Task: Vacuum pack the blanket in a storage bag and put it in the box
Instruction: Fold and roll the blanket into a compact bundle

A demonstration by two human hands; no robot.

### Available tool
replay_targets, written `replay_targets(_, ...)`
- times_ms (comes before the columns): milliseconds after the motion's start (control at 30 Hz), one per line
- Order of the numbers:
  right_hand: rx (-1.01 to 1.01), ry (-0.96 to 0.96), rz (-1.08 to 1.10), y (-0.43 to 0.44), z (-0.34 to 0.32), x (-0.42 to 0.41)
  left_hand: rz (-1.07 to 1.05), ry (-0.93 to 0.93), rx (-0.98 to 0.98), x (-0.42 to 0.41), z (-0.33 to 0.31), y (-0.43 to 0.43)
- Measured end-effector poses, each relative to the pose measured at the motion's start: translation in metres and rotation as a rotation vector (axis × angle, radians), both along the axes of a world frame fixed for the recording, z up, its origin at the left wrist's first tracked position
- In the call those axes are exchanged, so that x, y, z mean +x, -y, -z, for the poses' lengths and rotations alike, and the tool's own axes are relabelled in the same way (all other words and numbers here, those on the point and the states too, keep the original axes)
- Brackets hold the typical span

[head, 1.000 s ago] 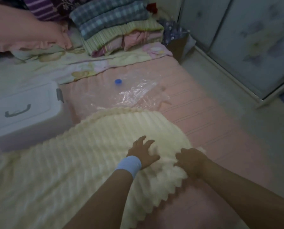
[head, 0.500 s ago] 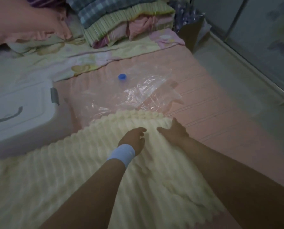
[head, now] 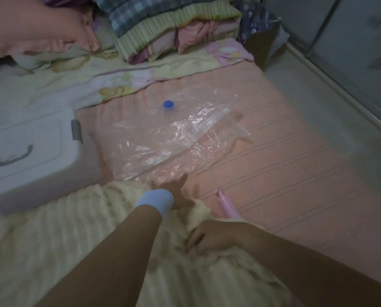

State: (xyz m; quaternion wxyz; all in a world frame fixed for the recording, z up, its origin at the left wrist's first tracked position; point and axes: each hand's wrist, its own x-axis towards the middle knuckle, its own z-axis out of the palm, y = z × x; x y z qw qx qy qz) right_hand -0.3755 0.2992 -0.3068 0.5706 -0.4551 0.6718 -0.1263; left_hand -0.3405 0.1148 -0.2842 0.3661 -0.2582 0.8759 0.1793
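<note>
Blanket (head: 74, 229) sits on the bed just beside the storage bag (head: 174, 138), right hand (head: 207, 238) fingers clutching it, left hand (head: 174, 189) too blurry to tell, so I'd fold it narrow before stuffing.

Box (head: 30, 151) blocks left; mattress (head: 284, 173) rightward lies open.

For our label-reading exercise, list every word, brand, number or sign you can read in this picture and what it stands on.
No text can be read anywhere.
On the storage bag, its blue valve cap and the white box: no legible print.
On the printed sheet: only blurred cartoon pictures.
On the blanket: nothing, plain.
</note>
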Motion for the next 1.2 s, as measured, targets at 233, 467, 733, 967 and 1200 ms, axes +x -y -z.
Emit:
replay_targets(233, -0.223, -0.349, 0.717, 0.022, -0.003, 0.012, -0.148, 0.065, -0.023, 0.101, 0.017, 0.021)
replay_targets(467, -0.167, -0.166, 0.489, 0.052, -0.007, 0.052, -0.027, 0.041, -0.05, 0.141, -0.011, 0.021)
replay_targets(733, -0.006, -0.681, -0.267, 0.03, 0.019, 0.106, -0.695, -0.068, 0.179, 0.196, 0.007, 0.017)
replay_targets(967, -0.338, -0.476, 0.256, 0.043, -0.024, 0.05, -1.208, -0.266, 0.683, 0.156, -0.002, 0.009)
replay_targets(1200, -0.288, -0.612, 0.995, 0.074, -0.044, -0.095, -1.127, -0.862, 0.697, 0.036, -0.052, 0.066)
